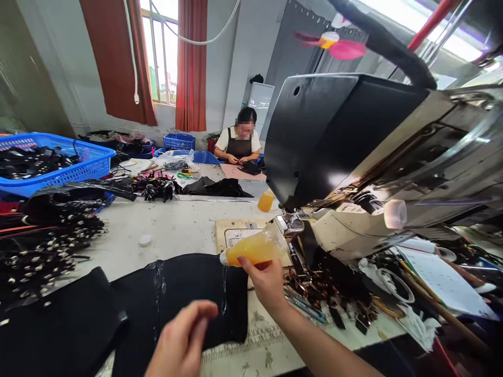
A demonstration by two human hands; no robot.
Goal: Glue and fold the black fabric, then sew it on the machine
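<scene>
My right hand [267,280] grips a clear plastic bottle [255,246] of yellow liquid, tipped on its side with its white nozzle to the left. A clear strand hangs from the nozzle over the right part of a black fabric panel [188,283]. Another glossy line of the clear substance runs down the fabric further left. Low in the centre, my left hand [183,337] is raised over the panel, its fingers bent and somewhat blurred; whether they pinch anything is hidden. A second black piece [58,319] lies at the left, near the first.
A large black machine head [326,136] hangs at the right, above a cluttered heap of small parts [334,298]. Blue basket [90,159] and black bundles stand left. A white cap [145,240] and yellow container [266,200] rest on the table. A person sits across it.
</scene>
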